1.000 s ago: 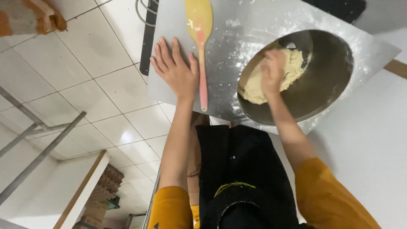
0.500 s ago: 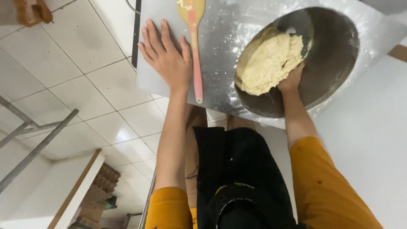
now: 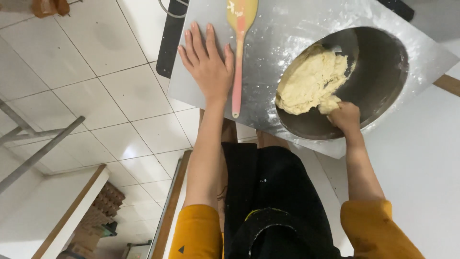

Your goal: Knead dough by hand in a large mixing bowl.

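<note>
The floor (image 3: pixel 120 96) is laid with large off-white square tiles, their grey grout lines running at a slant across the view, and a soft sheen of light lies on several of them. Along the left edge slanted grey metal bars (image 3: pixel 38 148) cross over the tiles. Low at the left stands a white surface with a wooden edge (image 3: pixel 72 211), and beside it are stacked brownish egg trays (image 3: pixel 98 211). A white panel (image 3: pixel 421 158) fills the right side, with a strip of wood (image 3: pixel 448 84) showing at its upper edge. At the top left corner sits an orange-brown object (image 3: pixel 48 7), too cut off to identify
</note>
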